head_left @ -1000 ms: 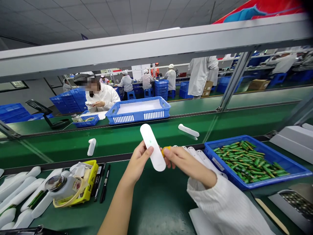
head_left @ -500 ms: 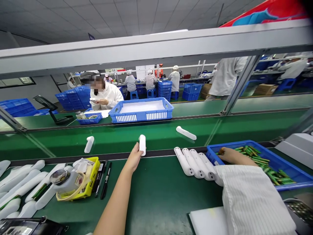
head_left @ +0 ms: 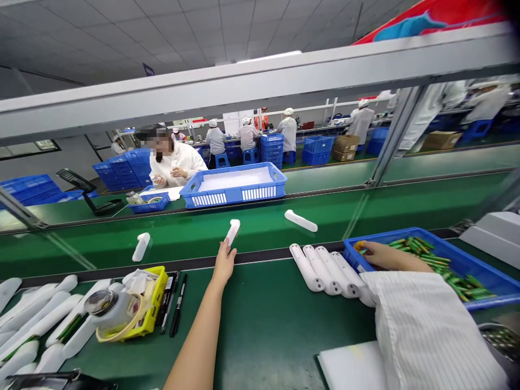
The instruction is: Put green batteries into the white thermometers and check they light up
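Note:
My left hand (head_left: 225,262) reaches out to the green conveyor belt, thumb and fingers apart. Just beyond its fingertips a white elongated plastic device (head_left: 233,232) lies on the belt; I cannot tell whether they still touch. My right hand (head_left: 384,255), below a white sleeve, is over the left end of a blue bin (head_left: 410,234) of green batteries (head_left: 436,264). Its fingers are curled and partly hidden, with something orange at the tips. Beside that bin several white devices (head_left: 323,271) lie in a slanted row.
Two more white devices (head_left: 141,246) lie on the belt, left and right. A yellow basket (head_left: 156,306) holding a bottle, pens (head_left: 177,306) and a pile of white casings (head_left: 40,309) sit at left. Across the belt stands a blue tray (head_left: 235,192) near a co-worker (head_left: 176,160).
The white device left my left hand's grip and now lies tilted on the belt. The other belt devices shifted left. My right hand stays at the bin.

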Action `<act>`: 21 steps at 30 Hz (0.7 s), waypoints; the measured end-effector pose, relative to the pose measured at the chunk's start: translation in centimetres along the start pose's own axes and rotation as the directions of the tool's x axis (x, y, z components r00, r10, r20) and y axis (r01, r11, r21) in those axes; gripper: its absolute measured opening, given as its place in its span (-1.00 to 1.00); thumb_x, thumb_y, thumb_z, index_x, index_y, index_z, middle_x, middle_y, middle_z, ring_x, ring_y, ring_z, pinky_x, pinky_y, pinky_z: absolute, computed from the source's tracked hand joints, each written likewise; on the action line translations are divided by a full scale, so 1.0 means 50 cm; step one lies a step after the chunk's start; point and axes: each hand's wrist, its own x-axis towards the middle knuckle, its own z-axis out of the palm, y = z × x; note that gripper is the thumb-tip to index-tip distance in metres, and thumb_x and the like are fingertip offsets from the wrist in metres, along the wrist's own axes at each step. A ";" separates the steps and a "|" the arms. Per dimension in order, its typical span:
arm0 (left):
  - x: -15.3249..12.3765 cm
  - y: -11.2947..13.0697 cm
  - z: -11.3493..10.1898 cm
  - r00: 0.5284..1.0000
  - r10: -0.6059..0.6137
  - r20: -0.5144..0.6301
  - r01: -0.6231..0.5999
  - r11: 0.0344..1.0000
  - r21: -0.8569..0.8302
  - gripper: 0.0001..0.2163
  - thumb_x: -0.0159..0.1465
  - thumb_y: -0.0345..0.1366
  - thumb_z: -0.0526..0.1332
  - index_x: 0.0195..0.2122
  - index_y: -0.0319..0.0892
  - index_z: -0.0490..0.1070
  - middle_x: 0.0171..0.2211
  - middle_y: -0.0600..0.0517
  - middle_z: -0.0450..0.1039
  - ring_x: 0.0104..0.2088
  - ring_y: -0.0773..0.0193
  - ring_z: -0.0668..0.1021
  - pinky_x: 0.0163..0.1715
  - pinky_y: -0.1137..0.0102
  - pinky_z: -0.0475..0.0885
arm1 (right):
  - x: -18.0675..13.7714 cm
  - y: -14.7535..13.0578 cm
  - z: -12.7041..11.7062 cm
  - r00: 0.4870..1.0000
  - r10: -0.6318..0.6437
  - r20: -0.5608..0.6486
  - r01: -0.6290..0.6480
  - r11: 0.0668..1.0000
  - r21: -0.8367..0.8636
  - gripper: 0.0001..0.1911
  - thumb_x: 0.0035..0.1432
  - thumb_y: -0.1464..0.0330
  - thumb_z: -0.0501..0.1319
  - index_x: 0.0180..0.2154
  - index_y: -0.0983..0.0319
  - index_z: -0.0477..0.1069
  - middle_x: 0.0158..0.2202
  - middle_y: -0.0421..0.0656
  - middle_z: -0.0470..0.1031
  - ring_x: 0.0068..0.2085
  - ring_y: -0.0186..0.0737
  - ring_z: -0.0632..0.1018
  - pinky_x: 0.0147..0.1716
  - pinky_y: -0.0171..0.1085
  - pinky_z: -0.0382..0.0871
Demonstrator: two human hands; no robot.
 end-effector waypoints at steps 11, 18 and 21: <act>-0.025 0.014 0.012 0.956 0.216 0.200 -0.262 0.933 0.245 -0.72 0.25 -0.30 0.07 -0.03 -0.15 0.41 0.19 -0.15 0.18 0.22 0.02 0.22 0.18 0.10 0.13 | 0.001 -0.003 -0.002 0.893 0.276 0.356 -0.256 0.961 -0.103 -0.85 -0.06 0.50 0.22 -0.36 0.26 0.49 -0.44 -0.13 0.55 -0.40 -0.17 0.55 -0.41 -0.34 0.35; -0.069 0.045 0.065 0.928 0.250 0.278 -0.343 0.864 0.369 -0.68 0.29 -0.29 -0.01 0.02 -0.19 0.36 0.19 -0.17 0.16 0.21 0.02 0.24 0.18 0.11 0.15 | 0.006 -0.014 -0.031 0.924 0.367 0.107 -0.345 0.922 -0.175 -0.85 0.10 0.41 0.15 -0.46 0.33 0.43 -0.52 -0.04 0.47 -0.43 -0.15 0.50 -0.47 -0.31 0.22; -0.069 0.080 0.132 0.907 0.268 0.325 -0.390 0.827 0.405 -0.65 0.30 -0.29 -0.02 0.08 -0.20 0.31 0.25 -0.18 0.05 0.24 0.00 0.19 0.18 0.11 0.14 | -0.001 -0.027 -0.068 0.944 0.329 -0.025 -0.329 0.933 -0.146 -0.78 0.15 0.27 0.14 -0.41 0.30 0.39 -0.42 -0.03 0.48 -0.35 -0.14 0.49 -0.45 -0.30 0.19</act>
